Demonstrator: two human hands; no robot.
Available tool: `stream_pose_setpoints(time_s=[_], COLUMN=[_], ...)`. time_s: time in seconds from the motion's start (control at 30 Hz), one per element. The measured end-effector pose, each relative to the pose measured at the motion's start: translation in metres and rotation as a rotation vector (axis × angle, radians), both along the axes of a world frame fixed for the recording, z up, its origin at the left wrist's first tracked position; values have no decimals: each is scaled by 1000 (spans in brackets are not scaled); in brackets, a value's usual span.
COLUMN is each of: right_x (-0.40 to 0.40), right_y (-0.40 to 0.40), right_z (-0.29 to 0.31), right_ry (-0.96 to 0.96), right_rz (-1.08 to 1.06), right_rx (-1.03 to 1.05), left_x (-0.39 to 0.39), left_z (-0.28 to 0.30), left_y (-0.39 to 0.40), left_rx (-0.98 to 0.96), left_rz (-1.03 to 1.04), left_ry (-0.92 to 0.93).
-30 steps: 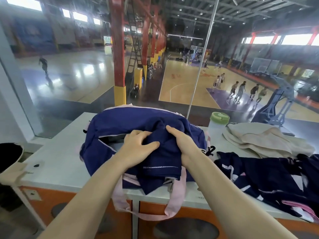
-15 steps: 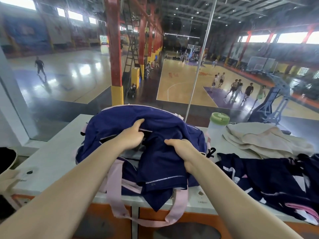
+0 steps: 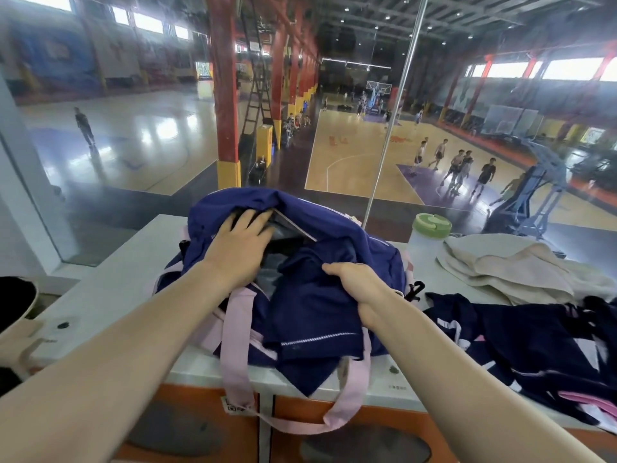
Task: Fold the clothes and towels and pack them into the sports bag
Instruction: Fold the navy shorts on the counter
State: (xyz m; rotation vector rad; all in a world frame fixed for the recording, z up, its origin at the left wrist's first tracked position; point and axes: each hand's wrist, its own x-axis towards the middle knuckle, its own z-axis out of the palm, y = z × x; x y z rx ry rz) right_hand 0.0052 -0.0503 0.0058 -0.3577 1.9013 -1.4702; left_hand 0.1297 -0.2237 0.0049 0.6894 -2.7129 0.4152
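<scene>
— Where's this set up?

— Behind a glass wall overlooking an indoor basketball hall, red pillars down the middle, players on the far right court. Right against the glass runs a pale desk (image 3: 110, 289) with orange fronts below it.

— Any writing you can read?

— Nothing legible. There's a small sticker (image 3: 235, 405) on the desk front under the bag, maybe a code, and a tiny printed line near the desk edge to the right, both too small to make out. Red markings on the court floor are blurred too.

— And the bag?

— The navy sports bag (image 3: 350, 235) sits in the middle of the desk, mouth open, pink straps (image 3: 233, 345) hanging over the near edge. The left hand (image 3: 242, 247) lies flat with fingers spread, reaching into the opening at its far left side. The right hand (image 3: 359, 282) grips a navy garment (image 3: 314, 315) that is partly in the bag's mouth, its lower part draped down over the near side.

— What else is around?

— Right of the bag, a frosted bottle with a green lid (image 3: 430, 228); just beside that a crumpled beige towel (image 3: 507, 269). Nearer, on the right, a heap of dark clothes (image 3: 534, 335) with white and pink trim, unfolded. A steel pole (image 3: 390, 128) stands behind the bag.
</scene>
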Motion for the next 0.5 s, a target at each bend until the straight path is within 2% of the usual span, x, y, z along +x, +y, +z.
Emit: stream_pose_setpoints(time_s=[0.27, 0.37, 0.5], right_x=[15, 8, -7], right_y=[-65, -80, -97], right_z=[8, 0, -16], right_ry=[-111, -10, 284], right_rz=[34, 28, 88], right_rx=[-85, -33, 180], left_x=[-7, -6, -10], left_z=[3, 2, -2], left_y=[-1, 0, 1], left_rx=[198, 223, 192], left_rz=[-67, -73, -81], left_ry=[197, 214, 230])
